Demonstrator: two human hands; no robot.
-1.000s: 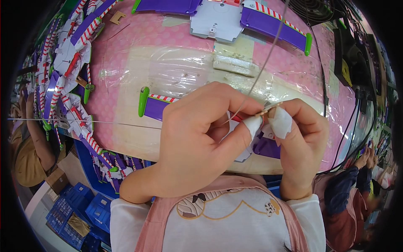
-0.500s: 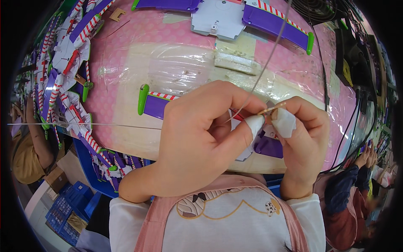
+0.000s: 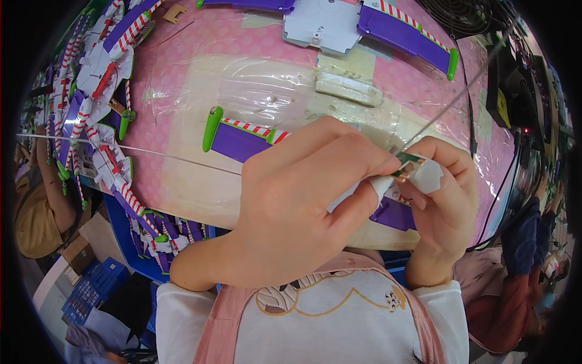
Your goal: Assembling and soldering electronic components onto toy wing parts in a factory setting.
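My left hand [image 3: 297, 194] is closed in a pinch at the left end of a small green circuit board [image 3: 411, 160]. My right hand [image 3: 451, 194] pinches the board's other side between thumb and index finger. White coverings wrap both thumbs. A thin grey wire or rod [image 3: 448, 109] slants from the upper right to my left fingertips; another thin line [image 3: 176, 159] runs in from the left toward that hand. Beneath my hands lies a toy wing piece with a purple panel [image 3: 242, 141], green tip [image 3: 213, 128] and red-and-white striped edge; its middle is mostly hidden.
A second winged piece with a white body [image 3: 321, 27] lies at the far side. Many similar pieces [image 3: 100, 79] are heaped at left, above a blue bin [image 3: 130, 242]. A black fan [image 3: 454, 15] and cables stand at right. Other people sit at both sides.
The board has turned in my fingers and shows its green face. The thin wire at upper right has swung rightward; the left line now slopes down. The wing pieces sit slightly further right in view.
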